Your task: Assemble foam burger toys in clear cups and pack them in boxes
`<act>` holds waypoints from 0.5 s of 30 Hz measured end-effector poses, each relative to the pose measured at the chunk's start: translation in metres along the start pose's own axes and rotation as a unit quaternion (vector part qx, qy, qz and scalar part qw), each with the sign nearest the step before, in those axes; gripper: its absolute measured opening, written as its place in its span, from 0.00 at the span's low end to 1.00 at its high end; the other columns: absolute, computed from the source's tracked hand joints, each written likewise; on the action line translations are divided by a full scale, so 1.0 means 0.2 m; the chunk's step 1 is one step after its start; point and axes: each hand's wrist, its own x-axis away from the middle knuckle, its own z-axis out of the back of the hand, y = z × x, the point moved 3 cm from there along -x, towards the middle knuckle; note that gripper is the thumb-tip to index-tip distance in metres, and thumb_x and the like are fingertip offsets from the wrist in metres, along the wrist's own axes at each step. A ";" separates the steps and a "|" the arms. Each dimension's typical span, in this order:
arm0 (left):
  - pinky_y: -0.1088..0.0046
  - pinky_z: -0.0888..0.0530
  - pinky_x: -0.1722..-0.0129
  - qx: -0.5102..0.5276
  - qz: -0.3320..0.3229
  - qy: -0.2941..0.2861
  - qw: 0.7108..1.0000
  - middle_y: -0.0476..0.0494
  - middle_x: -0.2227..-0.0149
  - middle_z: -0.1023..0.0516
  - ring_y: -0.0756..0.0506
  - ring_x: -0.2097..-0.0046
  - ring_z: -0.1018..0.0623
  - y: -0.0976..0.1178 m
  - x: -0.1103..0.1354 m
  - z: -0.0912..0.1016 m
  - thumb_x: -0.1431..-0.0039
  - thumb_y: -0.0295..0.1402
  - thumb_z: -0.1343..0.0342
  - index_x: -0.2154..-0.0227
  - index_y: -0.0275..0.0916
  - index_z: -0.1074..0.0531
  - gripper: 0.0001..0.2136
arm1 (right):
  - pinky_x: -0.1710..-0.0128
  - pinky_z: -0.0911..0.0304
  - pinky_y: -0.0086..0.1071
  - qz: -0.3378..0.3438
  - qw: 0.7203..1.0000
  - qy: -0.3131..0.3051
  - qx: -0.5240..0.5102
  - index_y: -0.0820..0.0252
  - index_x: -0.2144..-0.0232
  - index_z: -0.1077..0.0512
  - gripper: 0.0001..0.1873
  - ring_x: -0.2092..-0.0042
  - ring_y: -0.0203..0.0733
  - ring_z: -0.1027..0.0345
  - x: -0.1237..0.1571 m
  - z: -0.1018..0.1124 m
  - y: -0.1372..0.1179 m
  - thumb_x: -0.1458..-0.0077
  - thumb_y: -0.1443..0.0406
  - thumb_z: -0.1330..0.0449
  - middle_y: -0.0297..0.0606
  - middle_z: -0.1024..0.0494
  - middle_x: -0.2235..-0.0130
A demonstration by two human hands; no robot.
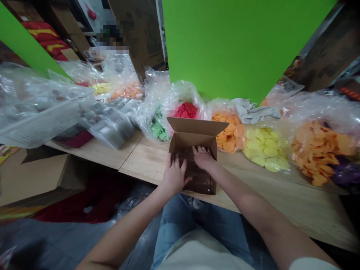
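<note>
An open brown cardboard box [194,126] stands at the table's front edge, its lid flap raised at the back. Inside it lies a clear plastic tray or insert [197,183], see-through and shiny. My left hand [174,173] rests over the box's left side, fingers spread, the thumb reaching across the plastic. My right hand [203,157] reaches into the back right of the box, fingers apart and laid on the plastic. Neither hand has anything in its grasp. Part of the plastic is hidden beneath my hands.
Behind the box, clear bags hold green pieces [159,125], red pieces [185,110], orange pieces [228,131] and yellow pieces [267,148]. Stacked clear plastic packs [109,125] sit at left. A green panel [236,48] rises behind. A cardboard carton [33,176] stands lower left. A person is at the back.
</note>
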 end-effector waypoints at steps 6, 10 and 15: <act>0.47 0.56 0.42 0.074 0.039 -0.126 0.988 0.21 0.42 0.43 0.25 0.39 0.48 0.03 -0.06 -0.16 0.65 0.48 0.36 0.50 0.29 0.33 0.38 | 0.46 0.56 0.56 -0.011 0.997 -0.077 0.019 0.71 0.41 0.48 0.30 0.41 0.60 0.52 0.08 -0.07 -0.05 0.48 0.73 0.51 0.59 0.51 0.39; 0.48 0.53 0.43 0.071 0.042 -0.143 0.986 0.18 0.42 0.45 0.23 0.40 0.47 0.02 -0.09 -0.14 0.69 0.44 0.33 0.50 0.28 0.34 0.40 | 0.48 0.51 0.55 -0.012 0.990 -0.140 0.018 0.74 0.44 0.44 0.35 0.44 0.63 0.47 0.07 -0.05 -0.04 0.56 0.71 0.41 0.64 0.51 0.40; 0.53 0.54 0.40 0.157 0.029 0.030 0.987 0.34 0.37 0.51 0.35 0.37 0.52 -0.05 0.09 0.06 0.48 0.39 0.46 0.42 0.40 0.46 0.30 | 0.47 0.50 0.45 0.018 0.996 -0.088 0.023 0.63 0.44 0.42 0.25 0.42 0.52 0.48 0.07 0.06 0.03 0.46 0.66 0.50 0.53 0.40 0.43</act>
